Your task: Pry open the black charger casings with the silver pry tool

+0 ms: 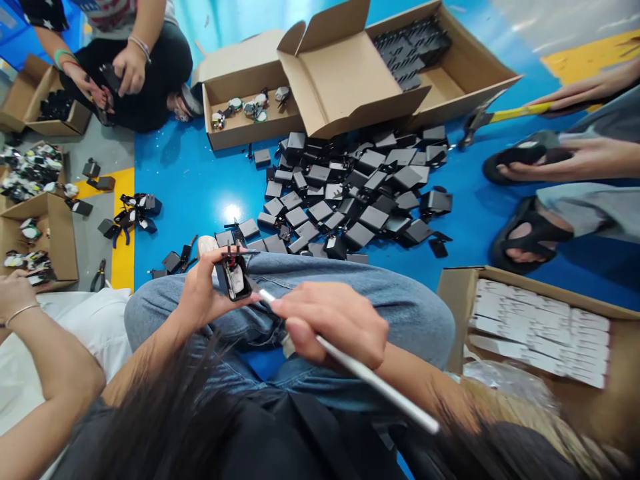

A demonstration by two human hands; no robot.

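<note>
My left hand (pixel 203 293) grips a small black plastic housing (pixel 235 275) above my lap. Its near side is uncovered, and white and metal parts show within. In my right hand (pixel 335 323) is a long thin white rod (pixel 385 390), its back end sloping down to the right. The rod's front end lies at the housing's right edge, by my left fingertips; whether it touches the housing I cannot tell. Just beyond my knees spreads a heap of similar black housings (pixel 350 193) on the blue floor.
Cardboard boxes stand behind the heap: one with loose small parts (pixel 250 130), one with black pieces (pixel 450 100). At right, a box (pixel 453 313) contains white pieces. Co-workers sit around; one at right holds a yellow-handled hammer (pixel 520 113). Pliers (pixel 99 275) lie at left.
</note>
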